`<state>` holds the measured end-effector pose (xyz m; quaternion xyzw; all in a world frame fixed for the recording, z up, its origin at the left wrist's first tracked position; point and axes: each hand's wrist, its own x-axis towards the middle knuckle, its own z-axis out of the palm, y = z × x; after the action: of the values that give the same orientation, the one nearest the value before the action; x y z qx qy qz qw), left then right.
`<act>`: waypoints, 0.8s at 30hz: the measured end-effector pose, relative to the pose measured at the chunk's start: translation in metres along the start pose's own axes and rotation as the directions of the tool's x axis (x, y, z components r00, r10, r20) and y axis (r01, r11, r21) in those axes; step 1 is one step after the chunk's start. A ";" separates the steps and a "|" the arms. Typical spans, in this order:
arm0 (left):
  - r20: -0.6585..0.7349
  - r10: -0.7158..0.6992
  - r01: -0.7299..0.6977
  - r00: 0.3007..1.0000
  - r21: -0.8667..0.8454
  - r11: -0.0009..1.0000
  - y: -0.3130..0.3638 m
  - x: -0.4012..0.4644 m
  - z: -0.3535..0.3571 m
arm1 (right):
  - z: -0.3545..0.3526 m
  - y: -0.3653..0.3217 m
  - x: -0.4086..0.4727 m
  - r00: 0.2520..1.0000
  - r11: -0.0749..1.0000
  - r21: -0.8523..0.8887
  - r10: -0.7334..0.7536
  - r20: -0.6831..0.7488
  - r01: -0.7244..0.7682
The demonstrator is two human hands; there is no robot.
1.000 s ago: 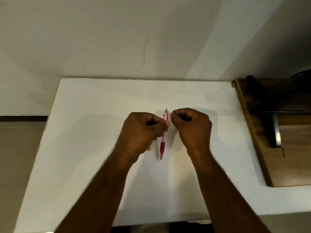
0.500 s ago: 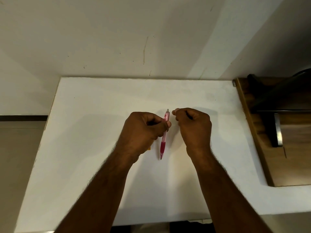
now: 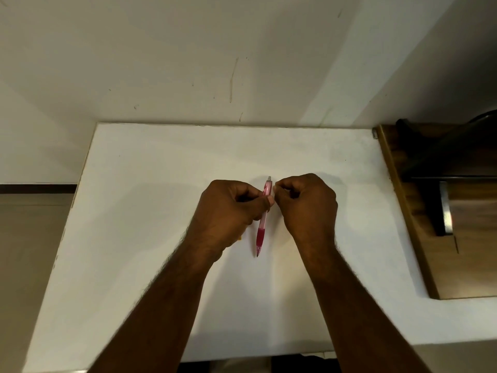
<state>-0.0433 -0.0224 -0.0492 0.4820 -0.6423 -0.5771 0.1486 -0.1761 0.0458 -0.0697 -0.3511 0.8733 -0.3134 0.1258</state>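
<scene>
— Where's the pen (image 3: 262, 232)?
— Over the bench (image 3: 161, 184), tip pointing back at the person. The left hand (image 3: 231, 211) grips its upper barrel, fingers curled round it.
— And the right hand (image 3: 306, 205)?
— Curled tight, fingertips right at the pen's top end. I can't tell whether they pinch the pen, a small part, or nothing.
— How far along?
— Midway, I'd judge. The pen looks whole, with the top-end work in hand and no loose parts set out.
</scene>
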 end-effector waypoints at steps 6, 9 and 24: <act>-0.002 -0.001 0.001 1.000 0.008 1.000 0.000 0.000 0.000 | -0.003 0.001 0.001 0.998 1.000 -0.031 0.005 0.057 -0.004; -0.009 -0.002 0.002 1.000 0.021 1.000 0.000 0.000 0.000 | -0.003 0.001 0.003 0.996 0.999 -0.043 0.007 0.091 -0.003; -0.002 -0.028 0.028 1.000 0.040 0.999 0.004 -0.001 0.002 | -0.021 -0.013 0.006 0.961 0.842 0.491 0.111 0.252 -0.226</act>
<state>-0.0460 -0.0204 -0.0461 0.4942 -0.6466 -0.5660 0.1312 -0.1829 0.0437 -0.0455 -0.2578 0.7664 -0.4834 0.3354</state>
